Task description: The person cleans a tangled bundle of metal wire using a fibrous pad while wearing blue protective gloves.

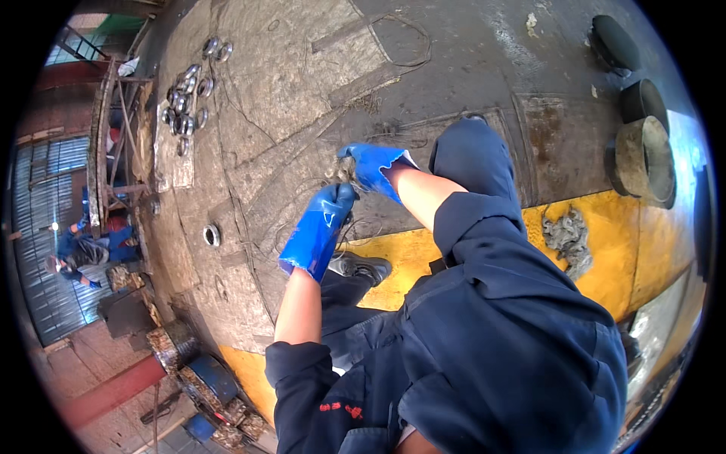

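Both of my hands wear long blue rubber gloves and work close together, low over the stained floor boards. My left hand [325,208] is closed, with thin dark wire [346,231] coming from beside its fingers and looping toward the floor. Just beyond it and to the right, my right hand [367,164] is closed too, its fingers curled at a small greyish bundle [342,168] between the gloves. What exactly the right fingers grip is hidden. More loose wire curves over the boards around the hands.
Shiny metal rings [181,106] lie in a group at the far left, with a single ring [212,234] nearer. Grey rag [567,240] rests on the yellow floor strip [605,227]. Open cylinders [643,160] stand at right. Another person [83,253] is beyond machinery at left.
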Action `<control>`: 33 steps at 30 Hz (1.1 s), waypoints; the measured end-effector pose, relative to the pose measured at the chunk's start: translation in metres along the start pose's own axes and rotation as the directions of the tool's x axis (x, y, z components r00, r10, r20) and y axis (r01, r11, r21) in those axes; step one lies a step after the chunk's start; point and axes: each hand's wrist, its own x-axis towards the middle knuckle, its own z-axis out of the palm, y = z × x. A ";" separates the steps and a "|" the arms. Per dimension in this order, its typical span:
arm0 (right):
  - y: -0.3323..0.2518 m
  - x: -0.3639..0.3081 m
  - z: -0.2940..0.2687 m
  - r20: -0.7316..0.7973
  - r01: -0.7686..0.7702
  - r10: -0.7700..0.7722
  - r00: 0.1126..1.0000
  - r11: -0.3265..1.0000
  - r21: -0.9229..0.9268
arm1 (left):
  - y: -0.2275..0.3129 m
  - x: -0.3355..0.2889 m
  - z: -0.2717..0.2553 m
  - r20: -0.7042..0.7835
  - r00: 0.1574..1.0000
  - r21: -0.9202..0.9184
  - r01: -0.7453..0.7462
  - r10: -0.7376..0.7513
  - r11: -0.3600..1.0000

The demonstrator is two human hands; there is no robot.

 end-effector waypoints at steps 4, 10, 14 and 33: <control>-0.031 -0.007 0.019 -0.007 -0.020 0.022 1.000 0.966 0.259 | 0.053 -0.034 -0.027 -0.058 0.995 0.458 -0.046 0.082 0.888; -0.007 0.044 0.084 -0.156 0.095 -0.042 0.987 0.931 0.353 | 0.064 -0.077 -0.059 -0.110 0.991 0.520 -0.011 0.080 0.854; -0.010 0.059 0.104 -0.023 -0.023 0.116 0.993 0.379 0.925 | 0.047 -0.088 -0.070 -0.119 0.973 0.681 -0.065 0.198 0.729; -0.018 0.088 -0.027 -0.252 0.155 -0.191 0.949 0.976 -0.156 | 0.047 -0.227 -0.225 0.120 0.902 0.991 -0.084 0.416 -0.103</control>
